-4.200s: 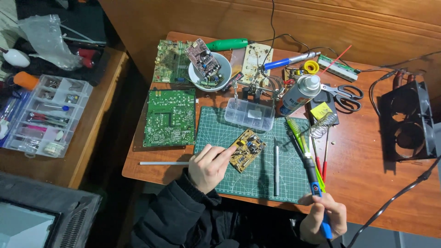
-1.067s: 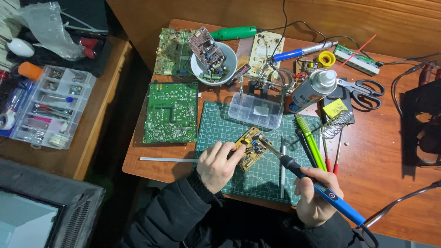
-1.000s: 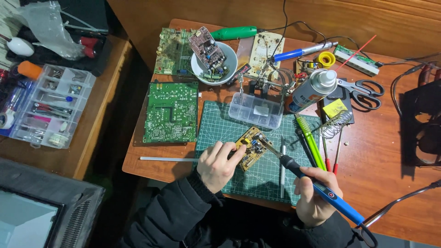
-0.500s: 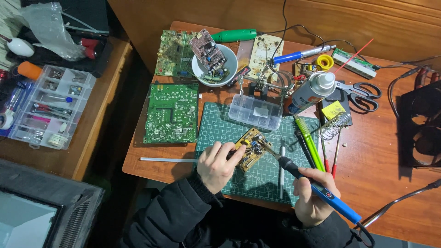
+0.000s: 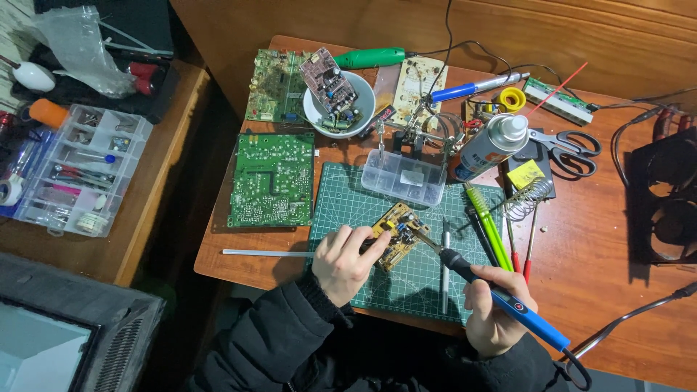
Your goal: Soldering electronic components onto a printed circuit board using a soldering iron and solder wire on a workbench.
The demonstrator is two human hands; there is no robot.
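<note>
I see the left hand [image 5: 347, 263] resting on the green cutting mat [image 5: 348, 189], its fingers pinching the near-left edge of a small yellow circuit board [image 5: 398, 234] that lies tilted at the middle of the mat. My right hand [image 5: 492, 313] is wrapped around the blue-and-black handle of a soldering iron [image 5: 501, 299], fingers curled shut on it, and the iron's tip reaches up-left to touch the board's right edge. Just beyond the board sits a clear plastic parts box [image 5: 404, 178]; to the right of the mat lie a green pen-like tool [image 5: 488, 225] and a coiled wire iron stand [image 5: 528, 197]. A larger green circuit board [image 5: 271, 179] lies flat on the table [image 5: 602, 247] left of the mat, and a white bowl [image 5: 316, 109] with another board stands farther back.
</note>
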